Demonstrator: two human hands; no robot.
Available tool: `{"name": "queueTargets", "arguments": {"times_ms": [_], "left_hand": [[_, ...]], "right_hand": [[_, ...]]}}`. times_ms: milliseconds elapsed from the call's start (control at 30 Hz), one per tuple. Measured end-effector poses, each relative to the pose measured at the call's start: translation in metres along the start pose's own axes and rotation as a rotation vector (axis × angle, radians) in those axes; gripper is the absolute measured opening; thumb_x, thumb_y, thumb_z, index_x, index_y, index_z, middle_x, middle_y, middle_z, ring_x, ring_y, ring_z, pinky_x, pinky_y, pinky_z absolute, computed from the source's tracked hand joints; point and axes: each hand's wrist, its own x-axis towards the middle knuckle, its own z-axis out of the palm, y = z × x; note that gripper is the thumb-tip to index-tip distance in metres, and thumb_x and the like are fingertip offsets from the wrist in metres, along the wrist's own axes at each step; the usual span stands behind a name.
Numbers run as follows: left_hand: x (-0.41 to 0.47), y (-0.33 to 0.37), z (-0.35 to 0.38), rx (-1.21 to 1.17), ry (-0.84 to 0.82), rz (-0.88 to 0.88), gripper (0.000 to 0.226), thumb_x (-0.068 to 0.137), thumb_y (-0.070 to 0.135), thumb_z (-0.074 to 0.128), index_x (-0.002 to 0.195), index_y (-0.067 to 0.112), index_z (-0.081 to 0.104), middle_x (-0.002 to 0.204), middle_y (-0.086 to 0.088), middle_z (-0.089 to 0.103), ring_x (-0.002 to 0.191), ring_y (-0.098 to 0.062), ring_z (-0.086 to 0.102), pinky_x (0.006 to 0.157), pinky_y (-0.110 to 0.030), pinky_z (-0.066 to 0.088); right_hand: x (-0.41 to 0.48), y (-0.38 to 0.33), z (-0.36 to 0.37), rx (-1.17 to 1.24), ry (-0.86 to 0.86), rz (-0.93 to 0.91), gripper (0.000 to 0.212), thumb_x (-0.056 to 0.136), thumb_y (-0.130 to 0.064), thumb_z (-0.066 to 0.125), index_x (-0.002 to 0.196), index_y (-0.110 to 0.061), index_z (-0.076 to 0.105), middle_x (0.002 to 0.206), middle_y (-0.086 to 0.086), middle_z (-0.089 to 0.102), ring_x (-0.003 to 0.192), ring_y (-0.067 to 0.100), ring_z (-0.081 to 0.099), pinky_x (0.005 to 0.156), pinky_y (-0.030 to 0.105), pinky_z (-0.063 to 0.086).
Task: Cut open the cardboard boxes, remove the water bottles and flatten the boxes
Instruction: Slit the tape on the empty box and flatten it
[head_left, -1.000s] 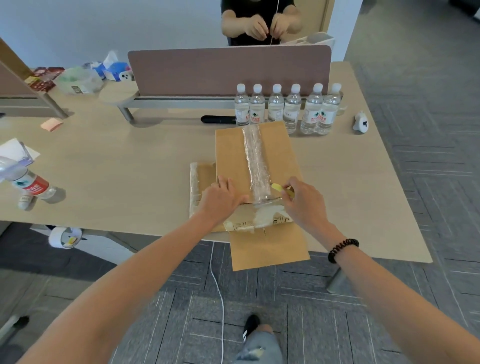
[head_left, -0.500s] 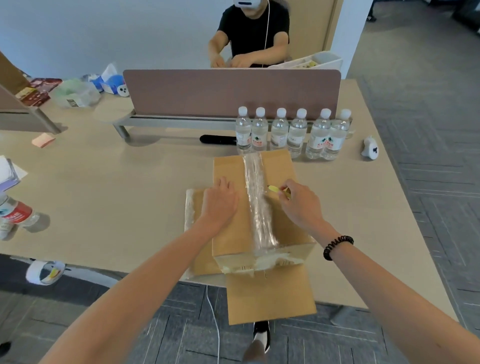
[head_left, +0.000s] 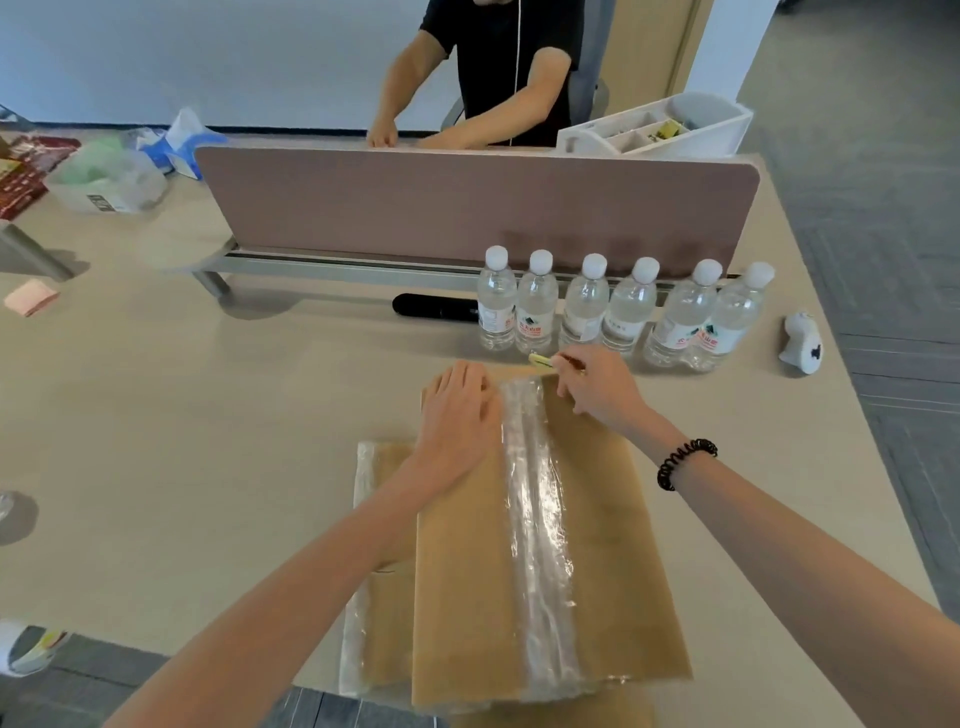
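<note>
A brown cardboard box (head_left: 613, 545) lies on the beige table (head_left: 208, 441), with a wide strip of clear tape (head_left: 540, 545) running down its top. My left hand (head_left: 457, 415) lies flat on the box's far left part, fingers straight. My right hand (head_left: 597, 384) grips a small yellow cutter (head_left: 543, 360) at the far end of the tape. Several water bottles (head_left: 623, 309) stand in a row just behind the box. A flattened piece of cardboard (head_left: 379, 571) lies under the box on the left.
A brown desk divider (head_left: 467, 202) stands behind the bottles, with a person in a black shirt (head_left: 498, 78) beyond it. A black cylinder (head_left: 436, 308) lies left of the bottles, a small white device (head_left: 802, 343) to their right. Bags and a tissue box (head_left: 182, 145) sit at far left.
My right hand has moved the cutter along the tape from the box's near end to its far end. My left hand has slid forward too. The view has tilted up toward the divider.
</note>
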Motion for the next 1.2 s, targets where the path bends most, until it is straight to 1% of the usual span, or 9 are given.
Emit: {"name": "queueTargets", "arguments": {"times_ms": [200,367,433,533,633,833,900,1000,1200], "left_hand": [[0.008,-0.011,0.001,-0.168,0.01,-0.101,0.007,0.091,0.018,0.059,0.094,0.014,0.054,0.096,0.004,0.058,0.092,-0.015,0.053,0.09,-0.02,0.026],[0.014,-0.017,0.001,-0.25,-0.008,-0.156,0.009,0.085,0.013,0.064,0.089,0.015,0.056,0.093,0.007,0.057,0.09,-0.012,0.054,0.095,-0.021,0.027],[0.018,-0.018,0.001,-0.247,-0.05,-0.182,0.01,0.085,0.015,0.065,0.09,0.014,0.057,0.094,0.006,0.058,0.092,-0.012,0.054,0.098,-0.021,0.025],[0.023,-0.017,-0.001,-0.268,-0.134,-0.257,0.012,0.086,0.021,0.066,0.093,0.015,0.059,0.099,0.006,0.059,0.1,-0.011,0.052,0.097,-0.017,0.019],[0.026,-0.016,-0.005,-0.314,-0.193,-0.316,0.016,0.085,0.025,0.068,0.095,0.016,0.06,0.104,0.006,0.058,0.105,-0.007,0.046,0.098,-0.017,0.018],[0.027,-0.016,-0.009,-0.402,-0.242,-0.357,0.026,0.081,0.029,0.077,0.097,0.019,0.059,0.11,0.006,0.058,0.088,0.028,0.031,0.11,-0.033,0.027],[0.028,-0.015,-0.009,-0.371,-0.247,-0.356,0.035,0.078,0.034,0.08,0.1,0.018,0.058,0.112,0.004,0.058,0.087,0.023,0.033,0.109,-0.032,0.027],[0.026,-0.012,-0.01,-0.336,-0.238,-0.353,0.042,0.075,0.04,0.081,0.101,0.02,0.055,0.112,0.005,0.057,0.084,0.003,0.03,0.106,-0.029,0.027],[0.022,-0.014,-0.011,-0.26,-0.23,-0.27,0.042,0.078,0.05,0.076,0.098,0.024,0.05,0.11,0.007,0.057,0.101,-0.004,0.041,0.105,-0.027,0.025]], "right_hand": [[0.044,-0.009,-0.014,0.253,-0.289,0.123,0.019,0.095,-0.024,0.061,0.11,-0.014,0.063,0.074,0.009,0.069,0.044,0.002,0.057,0.04,0.021,0.049],[0.07,-0.008,-0.032,0.272,-0.583,0.129,0.021,0.092,-0.014,0.063,0.104,0.003,0.06,0.08,0.018,0.071,0.035,0.01,0.037,0.045,0.025,0.05],[0.076,-0.01,-0.036,0.266,-0.66,0.108,0.02,0.089,-0.012,0.066,0.097,0.006,0.063,0.083,0.019,0.07,0.041,0.014,0.04,0.052,0.028,0.052],[0.081,-0.018,-0.039,0.211,-0.713,0.066,0.013,0.087,-0.011,0.068,0.09,0.001,0.07,0.087,0.019,0.068,0.051,0.016,0.045,0.064,0.033,0.055],[0.087,-0.022,-0.035,0.146,-0.726,0.052,0.012,0.085,-0.009,0.069,0.091,0.001,0.072,0.075,0.006,0.065,0.051,0.015,0.042,0.067,0.035,0.055],[0.097,-0.03,-0.03,0.024,-0.763,-0.003,0.007,0.086,-0.01,0.069,0.088,-0.004,0.072,0.047,-0.013,0.056,0.05,0.015,0.035,0.06,0.031,0.049],[0.099,-0.033,-0.03,-0.001,-0.786,-0.012,0.005,0.086,-0.011,0.069,0.087,-0.007,0.072,0.049,-0.013,0.058,0.048,0.013,0.034,0.057,0.029,0.048],[0.105,-0.038,-0.027,-0.083,-0.792,-0.038,0.005,0.085,-0.012,0.07,0.087,-0.009,0.073,0.059,-0.011,0.063,0.042,0.007,0.038,0.051,0.025,0.046],[0.113,-0.042,-0.024,-0.216,-0.811,-0.124,0.005,0.085,-0.015,0.07,0.084,-0.01,0.073,0.073,0.002,0.065,0.044,0.005,0.044,0.045,0.021,0.042]]}}
